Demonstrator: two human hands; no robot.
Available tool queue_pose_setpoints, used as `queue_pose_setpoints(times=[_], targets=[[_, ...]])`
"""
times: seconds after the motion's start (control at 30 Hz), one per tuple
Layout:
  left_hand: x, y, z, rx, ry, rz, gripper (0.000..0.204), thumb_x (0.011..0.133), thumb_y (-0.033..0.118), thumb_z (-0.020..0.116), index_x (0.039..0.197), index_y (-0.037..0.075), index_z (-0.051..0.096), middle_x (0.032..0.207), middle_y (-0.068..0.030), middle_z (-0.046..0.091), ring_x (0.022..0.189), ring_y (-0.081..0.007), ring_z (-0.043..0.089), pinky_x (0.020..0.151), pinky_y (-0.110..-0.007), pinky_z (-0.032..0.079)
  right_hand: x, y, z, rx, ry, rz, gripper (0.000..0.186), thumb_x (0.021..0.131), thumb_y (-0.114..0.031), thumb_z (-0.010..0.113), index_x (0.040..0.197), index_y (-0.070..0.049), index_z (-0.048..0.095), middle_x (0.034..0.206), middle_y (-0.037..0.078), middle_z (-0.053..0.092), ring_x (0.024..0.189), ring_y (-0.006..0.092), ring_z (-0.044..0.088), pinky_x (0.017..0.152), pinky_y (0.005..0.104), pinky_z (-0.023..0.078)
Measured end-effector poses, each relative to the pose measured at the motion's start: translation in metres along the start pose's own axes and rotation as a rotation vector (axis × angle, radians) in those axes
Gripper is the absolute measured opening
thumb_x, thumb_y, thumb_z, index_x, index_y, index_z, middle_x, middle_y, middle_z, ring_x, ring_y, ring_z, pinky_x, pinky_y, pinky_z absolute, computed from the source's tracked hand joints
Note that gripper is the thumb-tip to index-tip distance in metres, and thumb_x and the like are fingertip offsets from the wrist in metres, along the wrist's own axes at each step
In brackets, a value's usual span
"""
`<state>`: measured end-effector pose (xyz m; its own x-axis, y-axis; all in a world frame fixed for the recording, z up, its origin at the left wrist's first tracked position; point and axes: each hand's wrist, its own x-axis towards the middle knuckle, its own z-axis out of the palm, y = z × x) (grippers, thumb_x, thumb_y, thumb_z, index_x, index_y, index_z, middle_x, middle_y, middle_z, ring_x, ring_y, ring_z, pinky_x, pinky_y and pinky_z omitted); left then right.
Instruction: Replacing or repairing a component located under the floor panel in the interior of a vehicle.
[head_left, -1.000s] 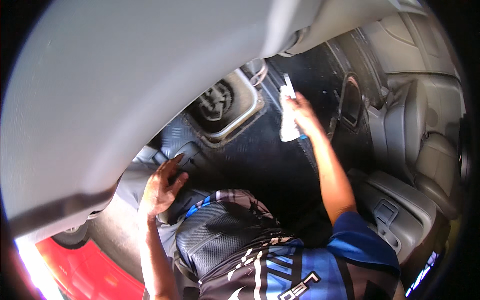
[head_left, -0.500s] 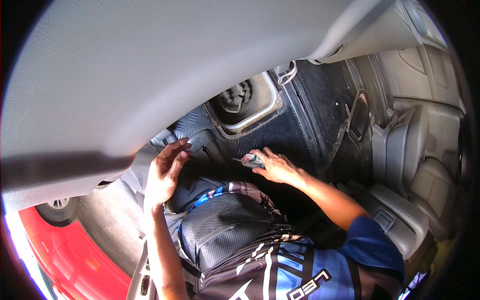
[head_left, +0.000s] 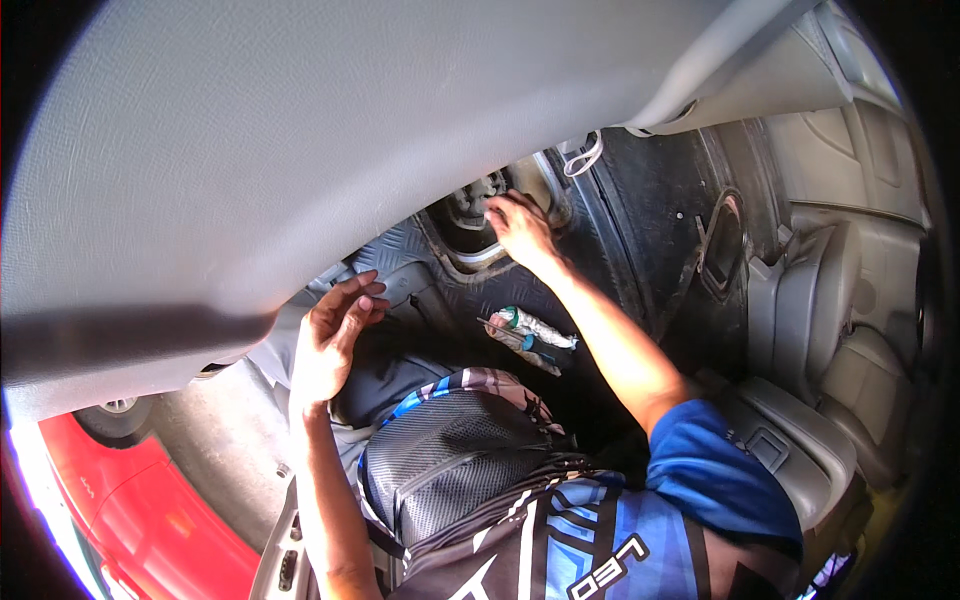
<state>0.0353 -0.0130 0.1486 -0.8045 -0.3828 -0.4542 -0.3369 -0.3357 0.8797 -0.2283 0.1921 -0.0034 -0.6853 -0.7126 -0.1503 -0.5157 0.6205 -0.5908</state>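
Grey headliner point(head_left: 300, 150) hides floor beside right hand point(head_left: 522, 228).

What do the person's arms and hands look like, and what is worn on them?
Both hands are bare: no gloves, rings or watch can be seen on the left hand or the right hand. Both forearms are uncovered too. The right upper arm has a short plain blue sleeve. It belongs to a jersey with black, blue and white panels.
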Motion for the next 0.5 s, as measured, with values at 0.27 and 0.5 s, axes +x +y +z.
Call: queue_pose_setpoints(times=[0.27,0.5], targets=[[0.001,-0.005,-0.001,-0.048,0.028,-0.001,0.041,0.105,0.021,0.059,0.139,-0.001,0.057,0.123,-0.0162,0.068,0.108,-0.0218,0.068,0.097,-0.034,0.053,0.038,-0.016,0.074,-0.182,0.294,-0.035,0.036,0.087,-0.02,0.071,0.118,-0.005,0.065,0.114,0.022,0.065,0.111,0.0381,0.062,0.097,0.0478,0.051],[0.002,-0.007,-0.003,-0.052,0.032,0.009,0.041,0.105,0.023,0.059,0.138,-0.001,0.058,0.122,-0.016,0.068,0.107,-0.022,0.068,0.097,-0.034,0.054,0.051,-0.022,0.067,-0.116,-0.077,0.326,0.048,0.09,-0.023,0.07,0.133,-0.005,0.061,0.13,0.022,0.063,0.125,0.0373,0.058,0.104,0.0462,0.048]])
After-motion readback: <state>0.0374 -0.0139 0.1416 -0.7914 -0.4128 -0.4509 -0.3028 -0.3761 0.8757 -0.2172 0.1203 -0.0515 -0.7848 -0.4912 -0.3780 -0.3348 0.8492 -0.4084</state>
